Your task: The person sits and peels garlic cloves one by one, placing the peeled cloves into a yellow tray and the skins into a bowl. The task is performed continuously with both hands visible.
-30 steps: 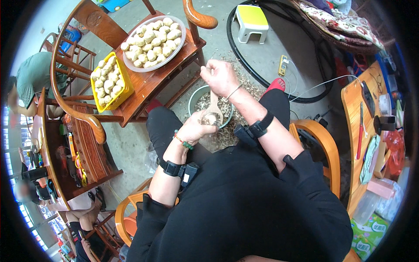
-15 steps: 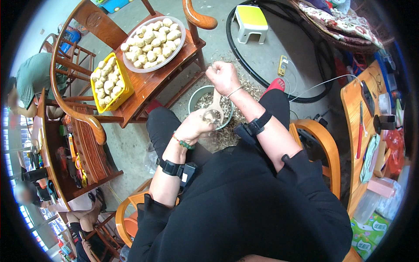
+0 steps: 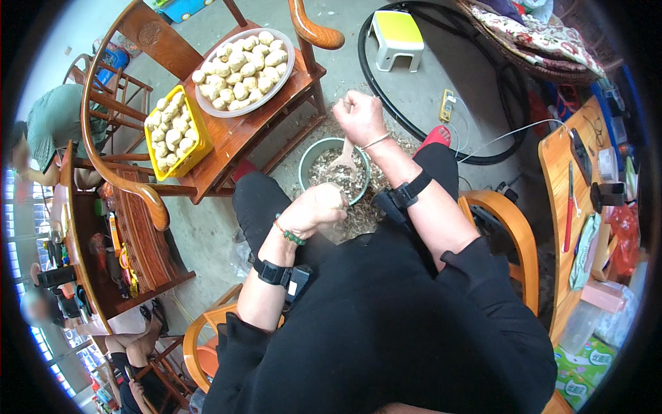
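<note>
My right hand point(image 3: 361, 121) is closed round the handle of a wooden spoon point(image 3: 343, 161), whose bowl points down over a round grey-green basin point(image 3: 307, 160). Pale and brown scraps point(image 3: 324, 165) lie in that basin, which stands between my knees. Nearer my body, my left hand point(image 3: 317, 208) is closed in a fist over the basin's near side; whatever it may hold is hidden by the fingers.
On a wooden chair point(image 3: 227, 138) ahead stand a clear round tray point(image 3: 288, 76) and a yellow basket point(image 3: 200, 148), both full of pale round tubers. A green-topped stool point(image 3: 398, 27), a coiled black hose point(image 3: 365, 69) and a power strip point(image 3: 447, 103) are on the floor. Another person point(image 3: 55, 124) bends at far left.
The wooden spoon has moved up and away from my left hand. My right hand has shifted slightly right, and my left hand has drawn lower with its fingers folded.
</note>
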### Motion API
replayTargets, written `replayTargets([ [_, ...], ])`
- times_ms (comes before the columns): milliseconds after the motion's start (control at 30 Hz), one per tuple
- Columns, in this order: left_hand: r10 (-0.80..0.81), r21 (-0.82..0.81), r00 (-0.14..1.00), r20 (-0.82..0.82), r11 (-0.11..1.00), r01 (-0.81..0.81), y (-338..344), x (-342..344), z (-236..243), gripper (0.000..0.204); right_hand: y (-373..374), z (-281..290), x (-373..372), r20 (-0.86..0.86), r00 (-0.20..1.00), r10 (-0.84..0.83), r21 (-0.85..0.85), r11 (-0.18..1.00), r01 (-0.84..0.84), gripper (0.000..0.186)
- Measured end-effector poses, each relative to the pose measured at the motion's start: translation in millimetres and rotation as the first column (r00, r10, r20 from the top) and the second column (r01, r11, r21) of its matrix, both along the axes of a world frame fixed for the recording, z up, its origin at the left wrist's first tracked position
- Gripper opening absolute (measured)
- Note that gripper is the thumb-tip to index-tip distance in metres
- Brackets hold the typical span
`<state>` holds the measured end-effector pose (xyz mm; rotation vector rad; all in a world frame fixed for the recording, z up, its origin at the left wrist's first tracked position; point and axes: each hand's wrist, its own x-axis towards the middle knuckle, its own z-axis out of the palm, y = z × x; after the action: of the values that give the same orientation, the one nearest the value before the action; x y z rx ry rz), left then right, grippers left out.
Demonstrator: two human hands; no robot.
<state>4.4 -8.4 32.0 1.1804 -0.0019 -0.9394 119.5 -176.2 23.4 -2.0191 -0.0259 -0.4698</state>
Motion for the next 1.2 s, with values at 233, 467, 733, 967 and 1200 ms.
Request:
replayTargets([
  [233,0.128,0.184,0.952,0.276,0.966,-0.184,4.7,-4.1,-11.6,0.030,-12.0,6.3,0.5,0.060,0.984,-0.165,-0.065,0.983,0.169,0.029],
  [467,-0.072,0.224,0.251,0.965,0.725,-0.652,-10.6,2.0,10.2,0.033,-14.9,4.1,1.5,0.123,0.966,-0.228,-0.077,0.968,0.238,0.029],
  [733,-0.234,0.229,0.102,0.967,0.620,-0.750,-20.9,5.4,-5.4,0.027,-4.9,11.8,-2.9,0.105,0.973,-0.203,-0.102,0.972,0.214,0.024],
  [967,-0.259,0.255,0.123,0.958,0.572,-0.780,-22.5,7.2,-16.7,0.034,3.4,16.7,-6.8,0.162,0.974,-0.160,-0.096,0.980,0.177,0.023],
  [1200,-0.264,0.252,0.133,0.955,0.492,-0.833,-20.1,8.9,-17.0,0.036,11.9,12.5,-8.0,0.209,0.959,-0.191,0.002,0.981,0.194,0.031],
])
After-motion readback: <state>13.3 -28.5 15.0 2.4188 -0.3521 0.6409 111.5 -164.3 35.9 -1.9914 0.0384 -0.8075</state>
